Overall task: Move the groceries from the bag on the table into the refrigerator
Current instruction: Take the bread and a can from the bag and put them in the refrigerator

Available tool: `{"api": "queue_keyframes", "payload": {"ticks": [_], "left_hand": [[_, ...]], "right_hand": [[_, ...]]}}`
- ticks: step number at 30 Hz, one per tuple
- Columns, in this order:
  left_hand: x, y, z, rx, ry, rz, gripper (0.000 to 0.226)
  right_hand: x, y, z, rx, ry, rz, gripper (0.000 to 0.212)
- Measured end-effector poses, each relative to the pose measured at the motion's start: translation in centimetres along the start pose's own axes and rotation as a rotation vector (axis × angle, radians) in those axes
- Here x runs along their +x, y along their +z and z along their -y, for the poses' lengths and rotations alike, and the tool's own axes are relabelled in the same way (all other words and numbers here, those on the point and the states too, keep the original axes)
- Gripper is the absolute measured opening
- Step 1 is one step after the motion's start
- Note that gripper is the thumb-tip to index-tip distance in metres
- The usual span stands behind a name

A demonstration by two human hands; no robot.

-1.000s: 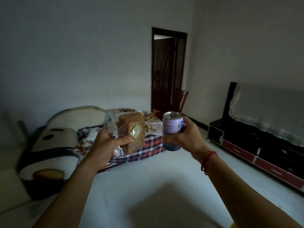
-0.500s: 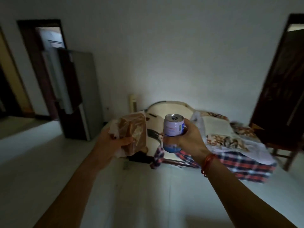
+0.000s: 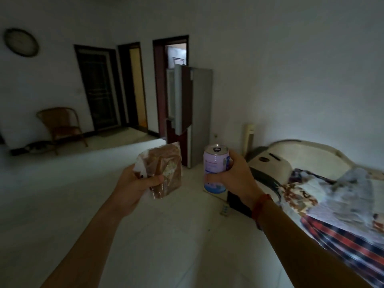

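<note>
Straight ahead at twelve o'clock, across pale bare floor [image 3: 62, 204], I see the refrigerator [image 3: 199, 113] against the white wall, upper door ajar. My left hand [image 3: 133, 188] has its fingers [image 3: 154, 180] clenched on a bagged bread loaf [image 3: 166, 169]; my right hand [image 3: 236, 175] wraps a purple can [image 3: 215, 163]. At three o'clock lies a bed [image 3: 311, 163] with a plaid blanket [image 3: 342, 246]; at ten o'clock, a wicker chair [image 3: 60, 125].

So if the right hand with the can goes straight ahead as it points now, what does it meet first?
Probably the refrigerator. The right hand, holding the can, points roughly at its grey side across bare floor; nothing visibly stands between, though depth is unclear.
</note>
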State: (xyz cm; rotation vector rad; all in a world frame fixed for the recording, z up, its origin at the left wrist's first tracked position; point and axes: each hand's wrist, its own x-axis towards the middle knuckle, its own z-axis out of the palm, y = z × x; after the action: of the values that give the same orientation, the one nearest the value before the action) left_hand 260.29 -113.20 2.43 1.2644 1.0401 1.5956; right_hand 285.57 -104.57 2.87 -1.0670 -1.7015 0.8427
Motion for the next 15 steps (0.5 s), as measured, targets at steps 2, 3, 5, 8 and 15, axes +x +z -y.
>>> {"api": "queue_keyframes", "payload": {"ticks": [2, 3, 5, 8, 15], "left_hand": [[0.0, -2.4, -0.3, 0.012, 0.012, -0.034, 0.051], [0.1, -3.4, -0.4, 0.017, 0.019, -0.050, 0.048], [0.5, -5.3, -0.5, 0.023, 0.029, -0.072, 0.046], [1.5, -8.0, -0.4, 0.042, 0.027, -0.108, 0.042], [4.8, -13.5, 0.5, 0.067, 0.010, -0.140, 0.042]], "right_hand": [[0.9, 2.6, 0.3, 0.018, -0.007, 0.041, 0.054], [1.3, 3.8, 0.4, 0.031, 0.001, 0.057, 0.054], [2.3, 5.9, 0.8, 0.055, 0.010, 0.073, 0.055], [3.8, 8.7, 1.2, 0.060, 0.008, 0.086, 0.056], [7.8, 14.1, 1.6, 0.093, -0.014, 0.097, 0.063]]}}
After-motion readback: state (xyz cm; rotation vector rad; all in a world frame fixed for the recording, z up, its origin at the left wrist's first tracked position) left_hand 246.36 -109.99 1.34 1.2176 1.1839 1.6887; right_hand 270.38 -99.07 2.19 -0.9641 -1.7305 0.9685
